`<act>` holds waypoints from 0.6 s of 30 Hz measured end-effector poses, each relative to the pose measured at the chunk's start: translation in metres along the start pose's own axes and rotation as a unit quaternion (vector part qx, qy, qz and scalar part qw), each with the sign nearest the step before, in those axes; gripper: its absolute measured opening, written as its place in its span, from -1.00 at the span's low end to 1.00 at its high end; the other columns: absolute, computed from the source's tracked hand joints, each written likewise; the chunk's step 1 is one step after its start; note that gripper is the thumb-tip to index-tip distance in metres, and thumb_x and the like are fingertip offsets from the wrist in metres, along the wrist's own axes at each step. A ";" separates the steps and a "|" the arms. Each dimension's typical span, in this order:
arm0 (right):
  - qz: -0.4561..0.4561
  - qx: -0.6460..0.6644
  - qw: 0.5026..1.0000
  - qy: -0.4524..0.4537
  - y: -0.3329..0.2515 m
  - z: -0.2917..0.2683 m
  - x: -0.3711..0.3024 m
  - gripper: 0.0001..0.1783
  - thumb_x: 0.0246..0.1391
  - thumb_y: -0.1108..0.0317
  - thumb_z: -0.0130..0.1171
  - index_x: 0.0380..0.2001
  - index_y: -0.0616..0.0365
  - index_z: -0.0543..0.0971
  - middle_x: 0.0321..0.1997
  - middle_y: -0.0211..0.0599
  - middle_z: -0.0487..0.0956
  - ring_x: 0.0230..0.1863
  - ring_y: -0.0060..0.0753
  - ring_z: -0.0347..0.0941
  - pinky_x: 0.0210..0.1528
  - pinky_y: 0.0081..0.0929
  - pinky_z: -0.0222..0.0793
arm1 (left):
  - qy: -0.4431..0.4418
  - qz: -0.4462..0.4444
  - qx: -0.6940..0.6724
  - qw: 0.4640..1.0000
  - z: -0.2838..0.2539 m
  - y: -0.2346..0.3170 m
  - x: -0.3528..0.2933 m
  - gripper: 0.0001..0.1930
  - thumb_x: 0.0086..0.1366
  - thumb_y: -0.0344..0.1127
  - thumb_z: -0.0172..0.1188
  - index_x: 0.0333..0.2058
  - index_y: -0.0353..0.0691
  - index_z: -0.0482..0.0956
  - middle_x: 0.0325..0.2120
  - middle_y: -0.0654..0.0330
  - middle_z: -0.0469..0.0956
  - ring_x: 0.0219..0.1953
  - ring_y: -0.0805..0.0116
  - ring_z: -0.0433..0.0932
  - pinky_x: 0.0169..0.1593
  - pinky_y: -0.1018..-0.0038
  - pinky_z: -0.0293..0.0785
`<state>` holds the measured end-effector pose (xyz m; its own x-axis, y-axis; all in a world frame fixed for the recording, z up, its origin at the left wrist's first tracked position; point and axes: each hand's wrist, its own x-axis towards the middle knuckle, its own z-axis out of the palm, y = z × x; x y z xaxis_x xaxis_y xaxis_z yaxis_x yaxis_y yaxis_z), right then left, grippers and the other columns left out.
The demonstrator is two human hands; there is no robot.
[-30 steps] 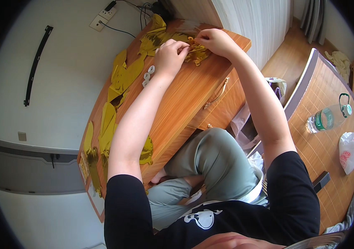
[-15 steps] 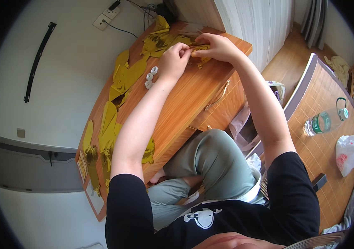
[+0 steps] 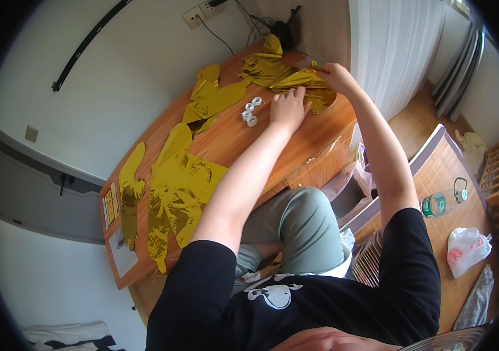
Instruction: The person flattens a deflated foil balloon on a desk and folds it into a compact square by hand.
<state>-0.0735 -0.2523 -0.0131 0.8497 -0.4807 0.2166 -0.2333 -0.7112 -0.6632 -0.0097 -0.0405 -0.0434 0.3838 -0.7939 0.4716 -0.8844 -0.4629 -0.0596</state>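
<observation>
In the head view, my right hand (image 3: 338, 76) pinches a corner of the crumpled, shiny gold foil sheet (image 3: 305, 81) at the brown wooden table's (image 3: 313, 131) far end. Its creases run rightward; its long axis is unclear. My left hand (image 3: 290, 109) lies at its near edge; I cannot tell whether it grips.

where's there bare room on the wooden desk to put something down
Bare wood shows on the desk between the white rolls, gold foil and left forearm, and between that forearm and the desk's front edge. Foil crowds the far end around the left hand and right hand, and the near left end.
</observation>
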 end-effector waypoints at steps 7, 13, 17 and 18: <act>-0.080 -0.026 0.972 0.219 -0.092 -0.052 0.055 -0.60 0.27 0.07 0.20 -0.07 0.18 0.69 -0.12 0.10 0.68 -0.05 0.21 0.58 -0.01 -0.11 0.50 | 0.074 0.001 -0.051 0.996 0.007 -0.006 -0.004 -0.66 0.31 -0.05 0.31 -0.08 -0.10 0.54 -0.23 0.21 0.66 -0.18 0.15 0.66 -0.08 0.14 0.49; -0.188 -0.029 0.897 0.399 -0.194 -0.142 0.052 -0.66 0.36 0.16 0.12 0.07 -0.03 0.69 0.00 0.07 0.67 0.02 0.00 0.64 0.05 -0.14 0.50 | 0.078 -0.010 -0.074 0.994 0.012 -0.008 -0.001 -0.72 0.30 -0.01 0.33 -0.25 -0.06 0.57 -0.30 0.26 0.62 -0.18 0.17 0.64 -0.05 0.16 0.47; -0.257 0.015 0.846 0.467 -0.259 -0.194 -0.046 -0.68 0.35 0.18 0.15 -0.01 0.10 0.71 -0.08 0.03 0.70 -0.12 -0.03 0.65 -0.04 -0.27 0.53 | 0.078 -0.008 -0.068 0.995 0.006 -0.019 -0.005 -0.70 0.41 -0.01 0.20 -0.07 -0.07 0.61 -0.13 0.19 0.65 -0.04 0.17 0.62 0.09 0.15 0.45; -0.247 -0.033 0.837 0.487 -0.222 -0.209 -0.060 -0.68 0.35 0.15 0.20 0.00 0.05 0.72 -0.08 -0.10 0.73 -0.09 -0.17 0.67 -0.02 -0.34 0.54 | 0.142 0.010 -0.083 0.986 0.001 -0.021 -0.004 -0.74 0.43 -0.07 0.18 -0.07 -0.07 0.65 -0.16 0.17 0.68 -0.05 0.16 0.64 0.10 0.18 0.48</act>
<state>-0.1716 -0.1732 0.2711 0.0684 -0.2873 0.9554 -0.0216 -0.9578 -0.2865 0.0075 -0.0286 -0.0450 0.2973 -0.6490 0.7003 -0.9312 -0.3591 0.0625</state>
